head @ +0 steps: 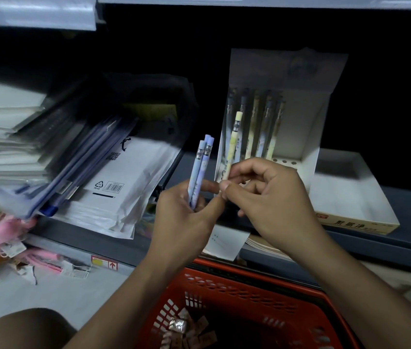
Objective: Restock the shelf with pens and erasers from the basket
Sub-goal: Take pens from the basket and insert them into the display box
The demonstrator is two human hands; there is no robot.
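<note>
Two blue pens [200,170] upright in left hand [186,215] grip, just left of display box [307,137]. Right hand [270,197] pinches one yellow pen [232,147] before the box. Red basket [249,293] below it holds erasers [189,331].

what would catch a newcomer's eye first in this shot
Two hands at the centre: the left hand grips blue pens, and the right hand pinches a yellow pen before the white display box on the shelf. Below them, the red basket holds small wrapped erasers.
</note>
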